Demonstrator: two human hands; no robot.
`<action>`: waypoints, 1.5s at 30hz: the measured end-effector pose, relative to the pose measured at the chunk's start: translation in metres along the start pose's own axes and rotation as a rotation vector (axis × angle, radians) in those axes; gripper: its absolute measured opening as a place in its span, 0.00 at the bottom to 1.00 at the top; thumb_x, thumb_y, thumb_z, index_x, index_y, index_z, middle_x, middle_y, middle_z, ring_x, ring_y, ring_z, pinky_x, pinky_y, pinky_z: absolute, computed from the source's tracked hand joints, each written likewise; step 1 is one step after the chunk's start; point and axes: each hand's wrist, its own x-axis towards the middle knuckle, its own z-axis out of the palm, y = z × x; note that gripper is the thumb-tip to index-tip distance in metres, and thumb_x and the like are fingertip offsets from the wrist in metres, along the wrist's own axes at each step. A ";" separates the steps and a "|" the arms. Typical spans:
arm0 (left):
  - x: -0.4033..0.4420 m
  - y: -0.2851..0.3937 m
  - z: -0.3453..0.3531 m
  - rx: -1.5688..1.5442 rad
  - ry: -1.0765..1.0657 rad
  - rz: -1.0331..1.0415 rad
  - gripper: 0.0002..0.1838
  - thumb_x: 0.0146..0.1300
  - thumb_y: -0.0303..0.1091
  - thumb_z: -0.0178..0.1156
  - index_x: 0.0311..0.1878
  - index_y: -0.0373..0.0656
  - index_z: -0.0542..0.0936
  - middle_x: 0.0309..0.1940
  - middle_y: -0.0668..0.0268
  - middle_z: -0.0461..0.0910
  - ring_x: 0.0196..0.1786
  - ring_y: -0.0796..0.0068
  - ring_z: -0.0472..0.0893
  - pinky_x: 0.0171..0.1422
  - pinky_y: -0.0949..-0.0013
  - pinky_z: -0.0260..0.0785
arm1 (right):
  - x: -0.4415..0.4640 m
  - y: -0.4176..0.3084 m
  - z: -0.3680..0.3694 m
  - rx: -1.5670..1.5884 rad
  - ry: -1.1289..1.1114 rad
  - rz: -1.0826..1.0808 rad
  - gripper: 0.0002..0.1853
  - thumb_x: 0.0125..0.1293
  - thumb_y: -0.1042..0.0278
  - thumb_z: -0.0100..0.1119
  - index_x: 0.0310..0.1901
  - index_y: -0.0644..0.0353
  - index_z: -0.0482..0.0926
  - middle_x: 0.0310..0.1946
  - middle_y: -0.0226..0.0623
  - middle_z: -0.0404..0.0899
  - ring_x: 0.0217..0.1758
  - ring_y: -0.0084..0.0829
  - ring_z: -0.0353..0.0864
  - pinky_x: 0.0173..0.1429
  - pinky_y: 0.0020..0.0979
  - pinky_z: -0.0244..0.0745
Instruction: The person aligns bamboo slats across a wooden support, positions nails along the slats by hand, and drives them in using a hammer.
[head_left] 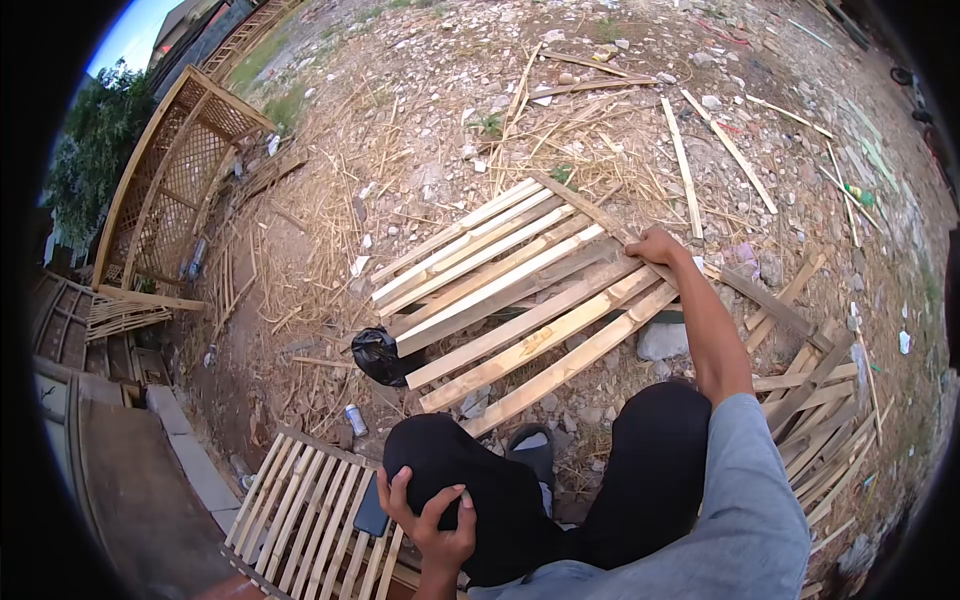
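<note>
My right hand (656, 248) is closed around the cross rail of a slatted wooden panel (540, 333). The panel tilts in front of my knees, its pale slats running down toward the lower left. Over my left knee, my left hand (435, 525) is raised with thumb and a fingertip pinched together. Whatever may be between them is too small to make out. Beside that hand, a dark phone (371, 510) rests on a second slatted panel (300, 505).
A black plastic bag (378, 356) and a can (355, 420) lie near the panel. A pile of wooden strips (825, 420) is at right. Loose strips (730, 150) lie on the rubble ground farther out. A lattice frame (170, 185) leans at left.
</note>
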 end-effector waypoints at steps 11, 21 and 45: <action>0.000 0.002 0.000 -0.041 -0.003 0.014 0.08 0.54 0.31 0.71 0.38 0.51 0.88 0.73 0.53 0.64 0.80 0.37 0.53 0.81 0.37 0.43 | -0.018 -0.048 -0.039 -0.022 -0.212 0.135 0.44 0.43 0.38 0.73 0.53 0.72 0.85 0.55 0.58 0.84 0.56 0.49 0.85 0.62 0.42 0.77; 0.004 0.003 -0.001 -0.083 0.086 0.058 0.10 0.53 0.32 0.72 0.40 0.56 0.90 0.69 0.57 0.71 0.77 0.39 0.59 0.80 0.41 0.51 | -0.064 -0.106 -0.067 0.169 -0.126 0.037 0.38 0.51 0.48 0.79 0.52 0.77 0.83 0.50 0.58 0.85 0.51 0.46 0.87 0.56 0.41 0.79; 0.000 -0.007 0.000 -0.164 0.158 0.117 0.11 0.59 0.32 0.69 0.45 0.55 0.90 0.72 0.59 0.71 0.79 0.39 0.58 0.79 0.40 0.51 | -0.335 -0.421 -0.255 -0.507 0.398 -0.795 0.22 0.66 0.52 0.69 0.46 0.56 0.68 0.38 0.42 0.72 0.41 0.33 0.73 0.50 0.42 0.75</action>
